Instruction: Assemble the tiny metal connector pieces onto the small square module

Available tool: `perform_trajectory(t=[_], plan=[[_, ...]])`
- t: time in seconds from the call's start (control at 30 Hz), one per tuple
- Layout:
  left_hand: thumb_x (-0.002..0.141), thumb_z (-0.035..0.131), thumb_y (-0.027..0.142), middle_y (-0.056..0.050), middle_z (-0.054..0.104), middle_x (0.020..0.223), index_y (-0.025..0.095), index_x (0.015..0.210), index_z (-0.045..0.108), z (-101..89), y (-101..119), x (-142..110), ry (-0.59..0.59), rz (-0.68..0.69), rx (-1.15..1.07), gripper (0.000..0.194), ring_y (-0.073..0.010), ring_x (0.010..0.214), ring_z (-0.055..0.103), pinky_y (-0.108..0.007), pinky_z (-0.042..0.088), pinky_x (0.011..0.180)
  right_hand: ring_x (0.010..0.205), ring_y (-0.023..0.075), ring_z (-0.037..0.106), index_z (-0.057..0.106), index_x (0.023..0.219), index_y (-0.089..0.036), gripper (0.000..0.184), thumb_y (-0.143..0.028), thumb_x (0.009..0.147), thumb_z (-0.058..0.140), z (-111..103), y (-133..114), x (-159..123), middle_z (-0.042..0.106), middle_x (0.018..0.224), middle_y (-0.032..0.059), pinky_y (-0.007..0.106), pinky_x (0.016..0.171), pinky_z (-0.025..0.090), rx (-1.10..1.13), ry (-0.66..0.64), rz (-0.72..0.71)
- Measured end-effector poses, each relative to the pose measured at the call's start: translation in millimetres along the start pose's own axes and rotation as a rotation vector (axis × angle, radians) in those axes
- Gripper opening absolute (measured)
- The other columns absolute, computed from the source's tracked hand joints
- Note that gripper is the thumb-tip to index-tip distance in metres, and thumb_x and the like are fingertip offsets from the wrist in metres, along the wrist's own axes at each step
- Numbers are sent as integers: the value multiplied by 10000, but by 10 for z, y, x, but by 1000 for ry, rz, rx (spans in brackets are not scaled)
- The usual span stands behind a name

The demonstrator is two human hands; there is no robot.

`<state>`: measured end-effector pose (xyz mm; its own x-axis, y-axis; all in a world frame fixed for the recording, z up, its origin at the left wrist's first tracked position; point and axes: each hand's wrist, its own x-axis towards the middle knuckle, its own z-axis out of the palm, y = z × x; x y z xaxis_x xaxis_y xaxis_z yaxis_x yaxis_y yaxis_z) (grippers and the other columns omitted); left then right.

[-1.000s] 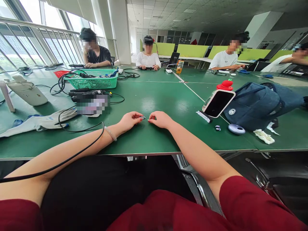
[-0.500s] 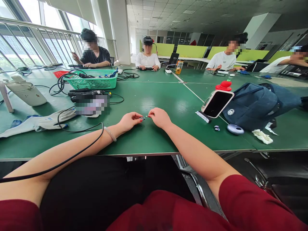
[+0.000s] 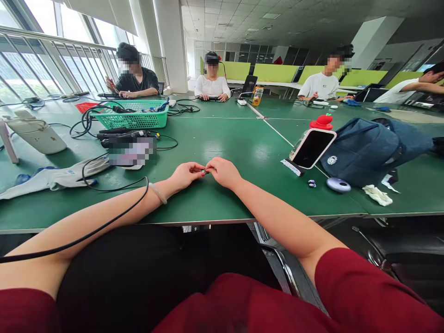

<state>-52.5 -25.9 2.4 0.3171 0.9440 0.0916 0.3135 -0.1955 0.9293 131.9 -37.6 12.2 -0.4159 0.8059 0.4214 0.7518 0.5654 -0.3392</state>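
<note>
Over the green table (image 3: 194,203), my left hand (image 3: 187,175) is closed in a pinch on a small dark piece with light specks (image 3: 204,171). Its kind is too small to tell. My right hand (image 3: 225,172) is also closed, thumb and finger pressed together against the right side of that piece. The fingertips of both hands almost meet there. Whatever my right fingers pinch is hidden now. A pale bracelet circles my left wrist, and a black cable (image 3: 135,206) crosses over my left forearm.
Left lie a grey-white glove (image 3: 74,173), black gear with cables (image 3: 125,137), a green basket (image 3: 133,121) and a pale bottle (image 3: 38,132). On the right are a propped phone (image 3: 316,147), a round lilac case (image 3: 338,185) and a blue backpack (image 3: 364,152). Several people sit beyond.
My right hand has moved left, bringing its fingertips to the dark piece. Half a second ago a tiny pale bit showed at those fingertips, across a small gap. My left hand stays nearly still.
</note>
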Motion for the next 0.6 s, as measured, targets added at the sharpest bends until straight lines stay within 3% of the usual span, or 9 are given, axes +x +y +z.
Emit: perform_trajectory(t=[0.43,0.6], plan=[[615,785,436,-50,691,823,131,947,682,-1,23,-20,50,-7,-73,463,-141,702,582,-308,462,694,803,139,570,684,1010,-185,197,-271,911,537,-4,41,7,657,927,37,253,723,396,52,37,39],[647,765,392,-36,674,768,128,960,695,-2,13,-8,86,4,-76,416,-135,668,559,-303,453,669,827,151,573,666,1076,-185,241,-314,898,566,21,53,14,664,894,38,258,716,390,40,-25,76]])
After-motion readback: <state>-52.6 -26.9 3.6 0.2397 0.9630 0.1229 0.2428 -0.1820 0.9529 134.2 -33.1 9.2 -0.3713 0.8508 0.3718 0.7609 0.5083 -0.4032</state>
